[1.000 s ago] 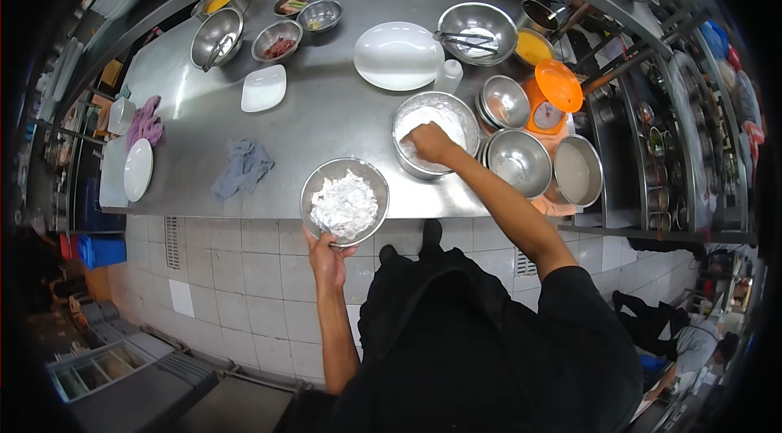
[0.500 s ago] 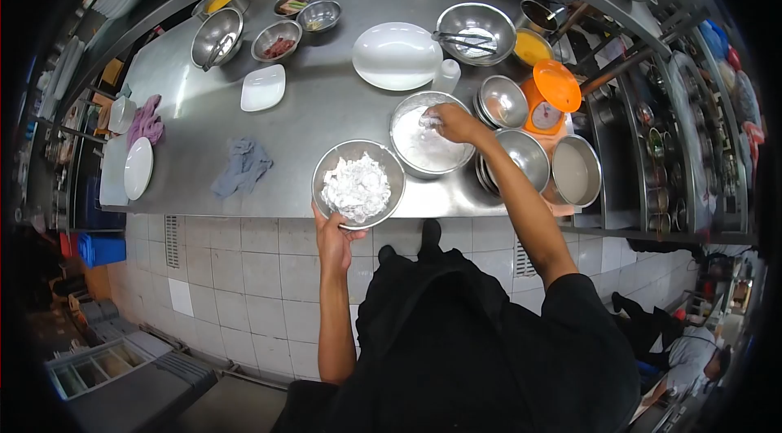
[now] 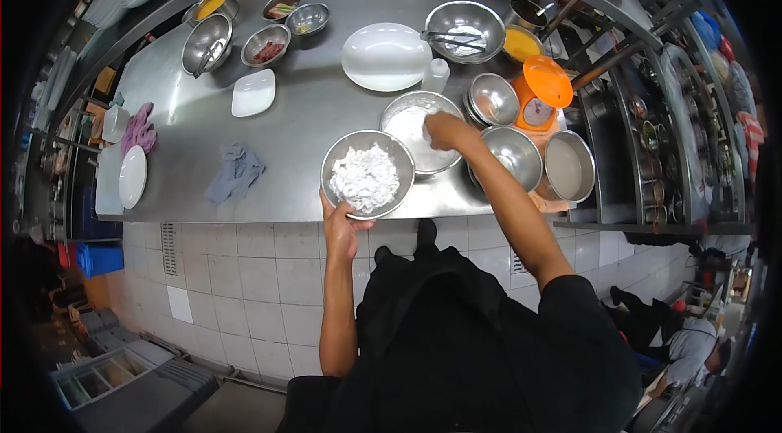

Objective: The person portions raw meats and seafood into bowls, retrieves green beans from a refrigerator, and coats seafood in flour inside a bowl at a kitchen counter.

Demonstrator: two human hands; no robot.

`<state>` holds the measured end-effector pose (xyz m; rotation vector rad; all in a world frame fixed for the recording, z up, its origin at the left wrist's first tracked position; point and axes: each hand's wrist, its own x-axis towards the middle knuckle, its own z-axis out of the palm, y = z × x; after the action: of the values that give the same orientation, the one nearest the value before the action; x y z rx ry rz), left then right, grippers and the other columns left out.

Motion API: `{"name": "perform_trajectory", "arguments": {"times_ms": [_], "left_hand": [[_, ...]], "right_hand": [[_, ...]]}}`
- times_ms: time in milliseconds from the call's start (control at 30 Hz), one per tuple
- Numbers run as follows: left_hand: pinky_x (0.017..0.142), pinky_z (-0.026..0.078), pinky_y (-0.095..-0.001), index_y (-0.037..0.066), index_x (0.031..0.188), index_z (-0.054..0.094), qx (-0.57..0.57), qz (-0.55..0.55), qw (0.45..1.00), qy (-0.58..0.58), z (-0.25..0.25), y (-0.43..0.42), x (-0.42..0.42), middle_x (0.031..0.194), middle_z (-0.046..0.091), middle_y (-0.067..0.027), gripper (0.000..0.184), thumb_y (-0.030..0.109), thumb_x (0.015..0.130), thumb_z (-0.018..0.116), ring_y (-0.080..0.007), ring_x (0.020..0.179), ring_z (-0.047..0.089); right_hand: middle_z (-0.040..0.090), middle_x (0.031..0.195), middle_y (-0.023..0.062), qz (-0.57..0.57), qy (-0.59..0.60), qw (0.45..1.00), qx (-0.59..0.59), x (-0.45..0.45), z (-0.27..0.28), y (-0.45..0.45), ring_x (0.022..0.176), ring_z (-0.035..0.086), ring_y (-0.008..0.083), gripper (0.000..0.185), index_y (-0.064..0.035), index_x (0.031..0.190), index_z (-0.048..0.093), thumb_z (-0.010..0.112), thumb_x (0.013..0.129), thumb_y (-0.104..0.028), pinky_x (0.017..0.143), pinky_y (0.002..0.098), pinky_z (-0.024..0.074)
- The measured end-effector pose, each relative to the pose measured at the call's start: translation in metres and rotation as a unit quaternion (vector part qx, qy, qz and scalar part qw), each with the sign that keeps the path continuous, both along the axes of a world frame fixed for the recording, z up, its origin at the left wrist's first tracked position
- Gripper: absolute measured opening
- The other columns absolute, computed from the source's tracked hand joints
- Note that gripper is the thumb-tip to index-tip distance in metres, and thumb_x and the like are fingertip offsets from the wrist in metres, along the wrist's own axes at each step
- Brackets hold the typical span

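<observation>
My left hand (image 3: pixel 340 224) grips the near rim of a steel bowl (image 3: pixel 327 182), thumb over the edge. White, powder-coated pieces (image 3: pixel 364 179) are heaped inside it; what lies under the coating cannot be made out. Just behind to the right stands a wider steel bowl (image 3: pixel 389 109) of white powder (image 3: pixel 410 125). The held bowl overlaps its near left rim in view. My right hand (image 3: pixel 445 131) reaches down into the powder bowl with fingers curled, and what they hold is hidden.
Stacked steel bowls (image 3: pixel 511 154), an orange kitchen scale (image 3: pixel 538 111) and a pot of pale liquid (image 3: pixel 568 166) crowd the right. Behind are a white oval plate (image 3: pixel 386 58), a white bottle (image 3: pixel 437 74) and a bowl with tongs (image 3: pixel 464 32). A blue-grey cloth (image 3: pixel 235 173) lies left.
My left hand has brought its bowl rightward and slightly back, against the powder bowl in view. My right hand's fingers have curled lower within the powder bowl. The whole view has shifted slightly.
</observation>
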<state>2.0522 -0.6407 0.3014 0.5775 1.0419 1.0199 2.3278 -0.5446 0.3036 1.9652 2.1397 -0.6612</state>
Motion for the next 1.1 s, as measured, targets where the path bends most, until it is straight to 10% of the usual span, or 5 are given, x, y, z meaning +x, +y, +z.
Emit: {"name": "perform_trajectory", "arguments": {"times_ms": [600, 1100], "left_hand": [[0.044, 0.058, -0.0269, 0.017, 0.139, 0.025, -0.022, 0.089, 0.996, -0.004, -0.009, -0.033, -0.043, 0.113, 0.056, -0.0141, 0.071, -0.001, 0.073, 0.044, -0.0220, 0.074, 0.067], [0.046, 0.059, -0.0255, 0.015, 0.139, 0.026, -0.005, 0.112, 0.994, -0.004, 0.005, -0.024, -0.020, 0.113, 0.056, -0.0161, 0.070, 0.000, 0.073, 0.046, -0.0227, 0.074, 0.067]], "right_hand": [[0.059, 0.114, 0.0174, 0.091, 0.046, 0.988, 0.116, -0.012, -0.120, 0.013, 0.101, 0.061, 0.0324, 0.032, -0.0118, 0.104, 0.067, 0.059, 0.074, -0.002, 0.084, 0.0413, 0.0503], [0.063, 0.105, 0.0213, 0.063, 0.176, 0.979, 0.081, 0.021, -0.079, 0.030, 0.100, 0.060, 0.0353, 0.037, -0.0037, 0.107, 0.063, 0.063, 0.070, -0.003, 0.089, 0.0422, 0.0470]]}}
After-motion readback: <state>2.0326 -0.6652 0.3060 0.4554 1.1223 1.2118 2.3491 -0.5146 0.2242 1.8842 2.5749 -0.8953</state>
